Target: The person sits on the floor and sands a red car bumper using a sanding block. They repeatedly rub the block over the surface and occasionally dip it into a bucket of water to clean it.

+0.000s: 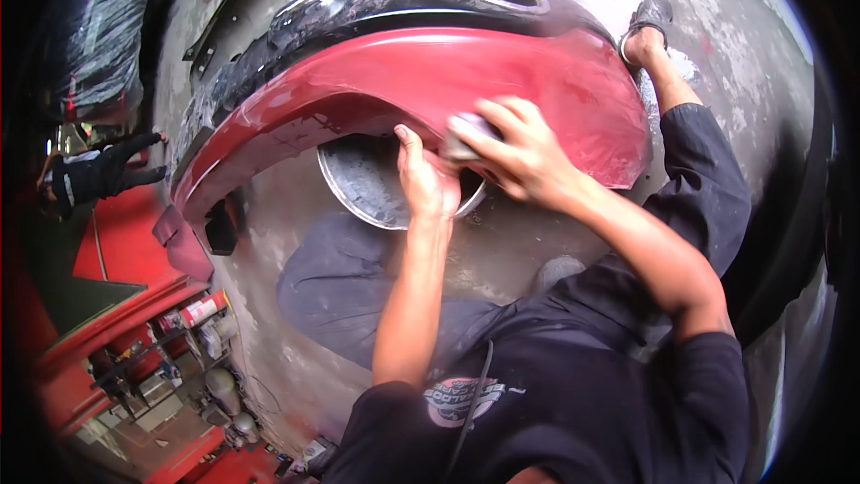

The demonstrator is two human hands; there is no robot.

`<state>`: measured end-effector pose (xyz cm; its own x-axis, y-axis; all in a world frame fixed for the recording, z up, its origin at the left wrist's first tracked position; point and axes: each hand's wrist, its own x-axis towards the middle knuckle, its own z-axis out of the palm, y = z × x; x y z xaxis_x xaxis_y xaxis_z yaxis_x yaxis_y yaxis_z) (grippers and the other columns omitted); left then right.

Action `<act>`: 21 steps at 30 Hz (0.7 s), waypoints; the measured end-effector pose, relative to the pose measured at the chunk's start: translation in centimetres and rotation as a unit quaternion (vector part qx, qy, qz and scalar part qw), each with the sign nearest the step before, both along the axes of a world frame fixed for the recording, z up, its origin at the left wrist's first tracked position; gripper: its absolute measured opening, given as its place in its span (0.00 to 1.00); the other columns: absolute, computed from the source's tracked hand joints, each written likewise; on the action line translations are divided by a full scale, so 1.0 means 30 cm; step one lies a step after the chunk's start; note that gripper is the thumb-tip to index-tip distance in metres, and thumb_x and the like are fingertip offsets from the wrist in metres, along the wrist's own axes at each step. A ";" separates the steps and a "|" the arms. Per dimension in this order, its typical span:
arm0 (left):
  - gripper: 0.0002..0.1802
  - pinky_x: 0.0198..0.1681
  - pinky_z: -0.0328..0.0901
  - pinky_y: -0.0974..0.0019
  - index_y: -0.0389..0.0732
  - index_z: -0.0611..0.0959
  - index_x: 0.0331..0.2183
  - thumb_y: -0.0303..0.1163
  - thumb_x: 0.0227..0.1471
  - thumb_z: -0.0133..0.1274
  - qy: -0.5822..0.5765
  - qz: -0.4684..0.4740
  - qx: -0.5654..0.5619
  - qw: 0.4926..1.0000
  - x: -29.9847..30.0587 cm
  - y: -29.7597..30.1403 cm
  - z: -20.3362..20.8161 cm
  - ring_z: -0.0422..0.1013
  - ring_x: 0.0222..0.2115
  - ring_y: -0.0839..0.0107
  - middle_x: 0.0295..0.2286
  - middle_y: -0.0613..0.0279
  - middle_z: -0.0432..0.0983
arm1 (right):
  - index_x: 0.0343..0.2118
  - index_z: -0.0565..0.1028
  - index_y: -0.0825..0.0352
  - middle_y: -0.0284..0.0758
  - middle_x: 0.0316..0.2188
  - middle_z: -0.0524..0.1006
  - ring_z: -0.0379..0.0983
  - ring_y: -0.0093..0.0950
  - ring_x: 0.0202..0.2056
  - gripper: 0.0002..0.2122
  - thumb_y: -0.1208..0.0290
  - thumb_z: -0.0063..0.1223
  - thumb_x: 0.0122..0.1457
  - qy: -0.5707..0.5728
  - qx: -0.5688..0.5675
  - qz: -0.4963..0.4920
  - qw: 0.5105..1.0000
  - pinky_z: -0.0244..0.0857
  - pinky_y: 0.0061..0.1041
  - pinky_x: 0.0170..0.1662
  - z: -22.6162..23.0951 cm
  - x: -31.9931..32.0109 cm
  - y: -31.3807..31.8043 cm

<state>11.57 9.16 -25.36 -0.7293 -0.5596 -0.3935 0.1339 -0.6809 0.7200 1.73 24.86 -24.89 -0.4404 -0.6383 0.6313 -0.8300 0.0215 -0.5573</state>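
Observation:
A dull red car fender [537,81] lies in front of me, its curved wheel-arch edge toward my body. My right hand [528,148] is closed around a small pale block [468,136], which looks like a sanding block, pressed near the arch edge; the hand is slightly blurred. At the arch edge just left of it is my left hand [427,177], palm up and thumb raised. Its other fingers pass under the edge and are partly hidden, and it seems to hold the fender there. Below the arch sits a round metal basin [345,188], partly covered by the left hand and the fender.
A black bumper [403,9] with an oval opening lies behind the fender. My foot [647,36] rests beyond its right end. To the left are a red shelf unit [107,341] with bottles and tools, a plastic-wrapped vehicle [103,45] and another person [98,170] in dark clothes.

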 end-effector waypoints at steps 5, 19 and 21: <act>0.30 0.47 0.76 0.49 0.40 0.77 0.54 0.57 0.69 0.47 -0.003 -0.176 -0.013 0.984 0.093 -0.134 -0.027 0.81 0.41 0.56 0.41 0.56 0.84 | 0.59 0.77 0.62 0.45 0.48 0.77 0.72 0.45 0.50 0.26 0.72 0.65 0.55 -0.041 -0.054 0.058 0.996 0.69 0.44 0.54 0.141 -0.165 -0.360; 0.12 0.38 0.75 0.54 0.37 0.81 0.38 0.37 0.66 0.52 -0.342 -0.542 -0.229 0.732 -0.086 -0.338 -0.425 0.79 0.30 0.58 0.29 0.53 0.78 | 0.64 0.73 0.72 0.40 0.59 0.78 0.72 0.28 0.60 0.25 0.69 0.61 0.66 -0.484 -0.115 -0.225 0.837 0.60 0.28 0.66 -0.179 -0.209 0.505; 0.13 0.34 0.76 0.54 0.39 0.81 0.34 0.38 0.67 0.52 -0.306 -0.479 -0.019 0.823 -0.054 -0.356 -0.400 0.78 0.27 0.59 0.25 0.53 0.78 | 0.65 0.73 0.70 0.40 0.59 0.78 0.73 0.27 0.60 0.25 0.69 0.61 0.66 -0.486 -0.100 -0.209 0.843 0.61 0.28 0.66 -0.189 -0.234 0.466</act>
